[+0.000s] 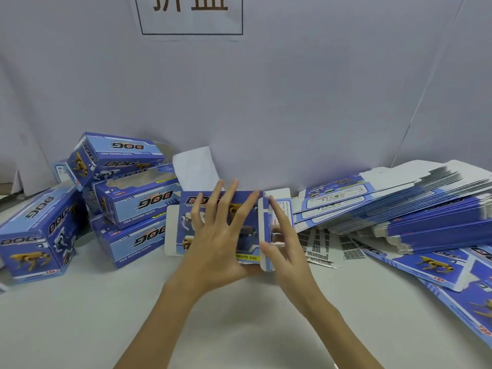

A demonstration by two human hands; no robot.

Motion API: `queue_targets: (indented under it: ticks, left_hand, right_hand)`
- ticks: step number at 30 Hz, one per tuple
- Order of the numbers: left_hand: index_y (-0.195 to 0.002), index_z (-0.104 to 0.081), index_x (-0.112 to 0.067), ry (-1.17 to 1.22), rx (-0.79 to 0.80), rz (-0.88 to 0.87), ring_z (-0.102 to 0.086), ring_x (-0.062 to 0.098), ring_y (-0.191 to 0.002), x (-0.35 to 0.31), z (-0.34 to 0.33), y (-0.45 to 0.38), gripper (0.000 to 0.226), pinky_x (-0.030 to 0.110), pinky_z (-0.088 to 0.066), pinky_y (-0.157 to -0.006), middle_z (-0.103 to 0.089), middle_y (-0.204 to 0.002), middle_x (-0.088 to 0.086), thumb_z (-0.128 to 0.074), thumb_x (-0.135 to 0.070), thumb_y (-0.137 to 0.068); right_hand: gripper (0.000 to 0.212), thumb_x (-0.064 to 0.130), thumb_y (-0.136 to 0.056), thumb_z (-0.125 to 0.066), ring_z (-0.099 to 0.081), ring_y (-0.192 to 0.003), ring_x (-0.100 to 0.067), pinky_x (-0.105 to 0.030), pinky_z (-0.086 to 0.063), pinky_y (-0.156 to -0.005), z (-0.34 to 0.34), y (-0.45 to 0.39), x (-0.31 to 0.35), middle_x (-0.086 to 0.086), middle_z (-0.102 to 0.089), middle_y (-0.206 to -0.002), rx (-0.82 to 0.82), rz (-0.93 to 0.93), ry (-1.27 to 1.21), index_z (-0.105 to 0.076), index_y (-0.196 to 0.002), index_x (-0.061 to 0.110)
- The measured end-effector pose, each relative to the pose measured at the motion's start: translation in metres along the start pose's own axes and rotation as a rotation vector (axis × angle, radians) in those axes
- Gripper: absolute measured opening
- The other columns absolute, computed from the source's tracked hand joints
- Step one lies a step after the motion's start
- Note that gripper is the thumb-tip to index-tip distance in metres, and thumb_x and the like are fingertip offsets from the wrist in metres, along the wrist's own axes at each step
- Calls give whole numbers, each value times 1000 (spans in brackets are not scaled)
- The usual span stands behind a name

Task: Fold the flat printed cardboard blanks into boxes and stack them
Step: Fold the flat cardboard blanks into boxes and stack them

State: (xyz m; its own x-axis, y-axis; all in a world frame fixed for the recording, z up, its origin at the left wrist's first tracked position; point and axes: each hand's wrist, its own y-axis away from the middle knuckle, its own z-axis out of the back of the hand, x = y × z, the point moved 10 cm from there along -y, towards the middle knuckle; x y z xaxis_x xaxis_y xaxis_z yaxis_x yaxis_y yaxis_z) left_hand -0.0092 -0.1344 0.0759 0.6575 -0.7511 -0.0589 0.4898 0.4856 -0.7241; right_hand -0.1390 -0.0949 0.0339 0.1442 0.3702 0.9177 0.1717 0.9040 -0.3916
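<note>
Mid-fold: left hand (221,235) spread flat, steadying half-formed box (218,225) at centre; right hand (286,242), fingers relaxed, pressing end flap (266,230) at 3 o'clock. Next: tucking flap, then stacking at 9 o'clock on finished boxes (119,187).

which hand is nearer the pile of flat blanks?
Right. The right hand works the end flap of the box being folded, on the side facing the pile of flat blanks; the left hand lies across the box's front, farther away.

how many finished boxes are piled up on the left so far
4 clearly: the finished boxes are one on top of the pile, one under it, one at the bottom, and one standing apart at far left. Edges behind the pile hint at more, partly hidden.
</note>
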Motion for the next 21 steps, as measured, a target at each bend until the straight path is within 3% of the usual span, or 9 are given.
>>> queue_targets:
  ticks: [2, 6, 11, 17, 21]
  left_hand:
    - [-167, -12, -25, 3, -38, 3, -15, 29, -159, -1, 5, -1, 122, 63, -16, -125, -23, -168, 5, -50, -94, -73]
    - [-164, -24, -17, 1, -86, -8, -31, 32, -151, -6, 11, 0, 120, 60, -24, -122, -36, -157, 9, -52, -93, -76]
    - [-162, -29, -13, -34, -111, 14, -35, 35, -148, -10, 16, -2, 117, 61, -27, -120, -38, -156, 13, -57, -88, -77]
    - [-161, -28, -14, -112, -117, 46, -34, 39, -148, -21, 11, 0, 121, 63, -28, -120, -36, -156, 17, -75, -77, -68]
    - [-161, -29, -20, -101, -138, 61, -31, 38, -149, -23, 14, 0, 111, 63, -25, -121, -33, -157, 15, -49, -89, -77]
  right_hand:
    - [72, 34, -92, -62, -63, -124, -31, -47, -59, -100, -5, 1, 0, -12, -51, -141, 34, -4, -71, -36, -154, 61]
    - [59, 52, -98, -65, -69, -123, -22, -46, -65, -87, -1, -2, 4, -4, -58, -142, -35, -5, -110, -39, -150, 64]
    - [55, 49, -100, -61, -63, -132, -21, -42, -65, -83, 6, -1, 6, 1, -58, -147, -94, -3, -179, -44, -152, 56]
    - [54, 35, -108, -49, -58, -137, -10, -31, -60, -95, -4, 2, 12, 15, -50, -153, -3, 9, -237, -38, -154, 60]
    - [53, 29, -109, -48, -61, -135, -13, -31, -61, -93, 1, 2, 11, 11, -54, -154, -31, -6, -285, -40, -157, 50]
